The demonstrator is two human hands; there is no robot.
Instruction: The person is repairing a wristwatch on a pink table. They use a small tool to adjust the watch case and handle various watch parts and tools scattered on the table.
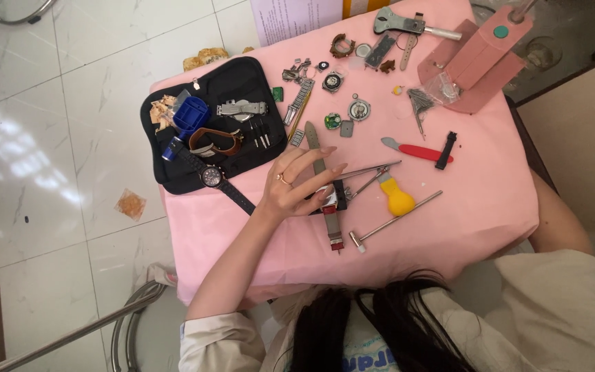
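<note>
My left hand (296, 184) reaches over a pink-covered table (463, 207) with its fingers spread and long nails showing. Its thumb tip rests on a small rectangular watch (332, 201) whose grey strap runs under the fingers and ends in a red tip near the front edge. Metal tweezers (374, 169) and a yellow-handled tool (398, 200) lie just right of the hand. A small metal hammer (395, 220) lies below them. Of my right arm only the upper part (560, 222) shows beside the table; its hand is hidden.
A black tool pouch (242, 83) at the left holds a blue tool (189, 116), a brown strap and a metal bracelet; a black wristwatch (212, 177) lies on its edge. A red-handled knife (416, 150), loose watch parts and a pink press (480, 58) fill the far side.
</note>
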